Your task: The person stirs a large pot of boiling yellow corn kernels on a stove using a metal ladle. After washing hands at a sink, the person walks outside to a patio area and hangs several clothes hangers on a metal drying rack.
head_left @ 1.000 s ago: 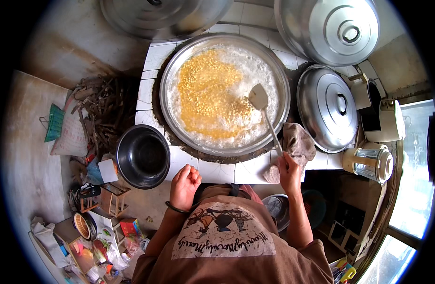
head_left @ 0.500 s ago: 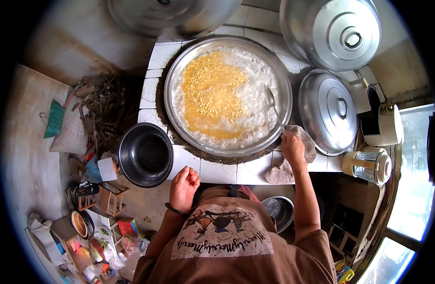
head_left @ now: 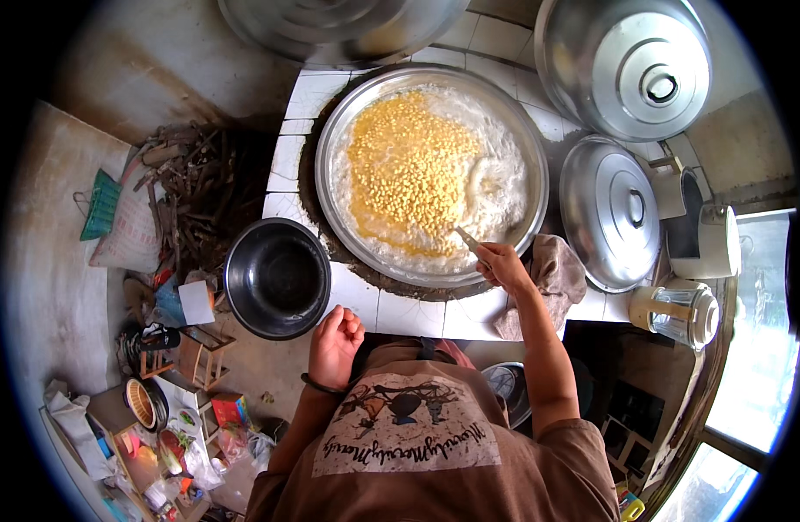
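A wide metal pan (head_left: 324, 165) is set into the tiled stove top, full of bubbling liquid with white foam (head_left: 515, 174) and a mass of yellow beans (head_left: 408, 165). My right hand (head_left: 502, 265) is closed around the handle of a metal spoon (head_left: 465, 237) over the pan's near right side; the spoon's bowl is hidden under the froth. My left hand (head_left: 337, 337) hangs by my waist, its fingers curled in a loose fist with nothing visible in them. Just beyond it sits a black basin (head_left: 278, 278) at the stove's left corner.
A brown-grey cloth (head_left: 556, 271) lies on the tiles right of my hand. Metal lids stand to the right (head_left: 609, 209), behind right (head_left: 630, 74) and at the far side (head_left: 339, 30). A blender jug (head_left: 678, 313) is at right, firewood (head_left: 187, 196) at left.
My right hand has moved left with the spoon, off the pan's right rim. The spoon's bowl has sunk from sight, and the bean patch has spread rightward.
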`<state>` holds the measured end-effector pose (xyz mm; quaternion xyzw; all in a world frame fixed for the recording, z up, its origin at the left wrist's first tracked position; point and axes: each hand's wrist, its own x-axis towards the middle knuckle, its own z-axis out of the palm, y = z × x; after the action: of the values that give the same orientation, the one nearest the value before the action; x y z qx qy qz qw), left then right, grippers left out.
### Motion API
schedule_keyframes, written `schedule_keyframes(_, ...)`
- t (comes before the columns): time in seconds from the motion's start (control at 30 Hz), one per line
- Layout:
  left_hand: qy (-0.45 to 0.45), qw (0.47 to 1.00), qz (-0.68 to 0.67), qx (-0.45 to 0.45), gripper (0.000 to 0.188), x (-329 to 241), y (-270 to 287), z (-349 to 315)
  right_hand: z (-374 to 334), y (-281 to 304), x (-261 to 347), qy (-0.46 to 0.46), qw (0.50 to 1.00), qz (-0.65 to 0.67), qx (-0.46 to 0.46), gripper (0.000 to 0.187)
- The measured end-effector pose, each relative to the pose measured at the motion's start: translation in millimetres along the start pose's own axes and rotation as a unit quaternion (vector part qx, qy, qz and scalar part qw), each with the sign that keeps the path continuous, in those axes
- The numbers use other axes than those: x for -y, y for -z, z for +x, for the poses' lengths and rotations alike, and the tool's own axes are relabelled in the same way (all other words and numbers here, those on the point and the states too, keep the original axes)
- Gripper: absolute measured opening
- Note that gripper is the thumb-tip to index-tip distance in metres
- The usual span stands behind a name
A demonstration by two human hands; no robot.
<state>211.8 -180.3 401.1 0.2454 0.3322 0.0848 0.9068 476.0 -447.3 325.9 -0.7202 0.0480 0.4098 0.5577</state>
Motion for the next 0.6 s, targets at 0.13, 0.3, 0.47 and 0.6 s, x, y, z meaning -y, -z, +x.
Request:
schedule_keyframes(0.13, 0.003, 1.000, 0.006, 0.012, 0.023, -7, -4, 0, -11, -5, -13, -0.018, 0.984, 0.167, 0.054, 0.022)
schedule_keyframes(0.3, 0.013, 1.000, 0.005, 0.022, 0.023, -6, -8, 3, -41, -7, -7, 0.033, 0.986, 0.157, 0.035, 0.020)
schedule_keyframes(0.47, 0.027, 0.999, 0.008, 0.038, 0.022, -1, -13, 6, -61, -1, 8, 0.175, 0.970, -0.103, -0.134, 0.031)
schedule_keyframes(0.6, 0.023, 0.999, 0.007, 0.034, 0.022, 2, -16, 4, -70, 11, 41, 0.245, 0.864, -0.319, -0.303, 0.028)
